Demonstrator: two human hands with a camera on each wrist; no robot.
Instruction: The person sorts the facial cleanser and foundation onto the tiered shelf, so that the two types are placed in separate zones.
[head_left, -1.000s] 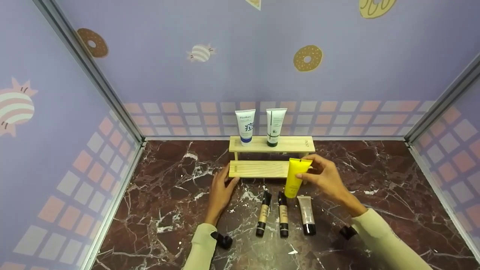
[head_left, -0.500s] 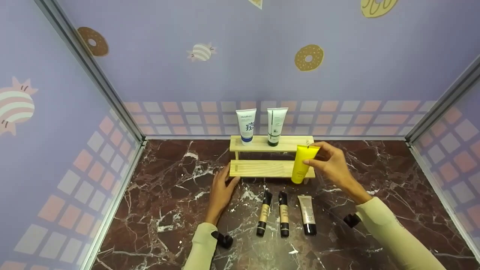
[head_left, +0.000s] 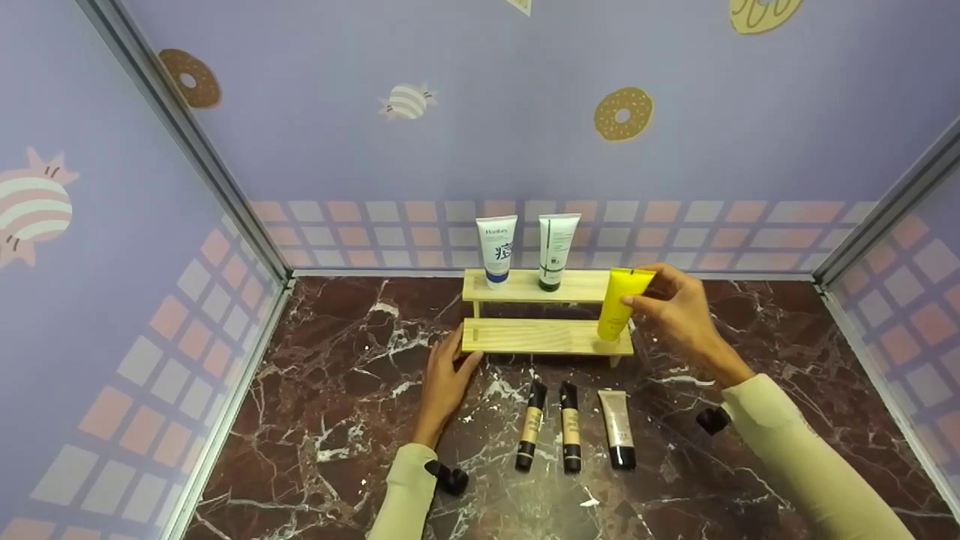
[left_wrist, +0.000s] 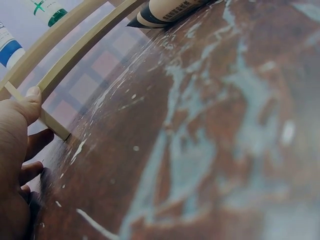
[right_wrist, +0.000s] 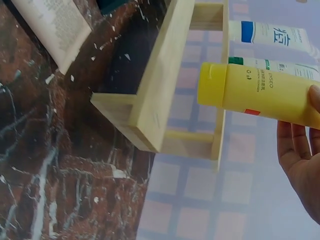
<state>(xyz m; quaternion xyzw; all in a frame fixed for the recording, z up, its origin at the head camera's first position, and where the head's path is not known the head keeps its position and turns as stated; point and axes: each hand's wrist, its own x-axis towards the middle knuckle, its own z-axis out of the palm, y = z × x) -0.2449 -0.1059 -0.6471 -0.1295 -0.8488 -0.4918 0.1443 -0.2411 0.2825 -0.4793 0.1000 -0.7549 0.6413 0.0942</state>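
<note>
My right hand (head_left: 679,311) pinches a yellow squeeze tube (head_left: 625,300) near its flat crimped end, cap down and slightly tilted. The tube is over the right end of the lower tier of a two-tier wooden display rack (head_left: 525,335). In the right wrist view a gap shows between the yellow cap (right_wrist: 211,85) and the lower tier (right_wrist: 162,75). My left hand (head_left: 444,382) holds the rack's left end, with the thumb (left_wrist: 33,95) at the lower tier's corner and fingers by the leg. A white-and-blue tube (head_left: 496,251) and a white-and-green tube (head_left: 558,251) stand on the upper tier.
Two beige tubes with black ends, a left one (head_left: 531,427) and a right one (head_left: 571,429), lie on the dark marbled table (head_left: 337,405). To their right lies a silvery-beige tube (head_left: 616,427) with a black cap. A patterned wall (head_left: 480,150) rises behind the rack.
My right hand has carried the yellow tube up, away from me and to the right, from above the lying tubes to over the lower tier. My left hand stays at the rack.
</note>
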